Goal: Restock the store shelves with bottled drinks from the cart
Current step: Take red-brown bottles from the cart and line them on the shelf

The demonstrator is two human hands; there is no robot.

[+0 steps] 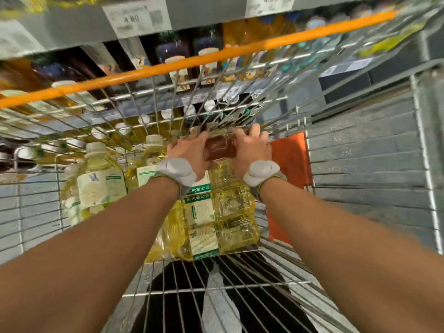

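Note:
Both my arms reach down into a wire shopping cart [240, 287]. My left hand [188, 150] and my right hand [252, 147] grip the two sides of a brown drink pack [219, 147] at the far end of the cart. Their fingers curl over its top edge. Below my wrists lies a shrink-wrapped pack of yellow bottled drinks [216, 212] with green and white labels. Loose yellow bottles [101, 179] stand at the cart's left. Behind the cart, store shelves [149, 18] hold dark and yellow bottles.
The cart's orange handle bar [192, 61] crosses the view above my hands. An orange flap [288, 159] lies against the cart's right side. Price tags [137, 20] hang on the shelf edge. A grey floor [372, 152] shows at the right.

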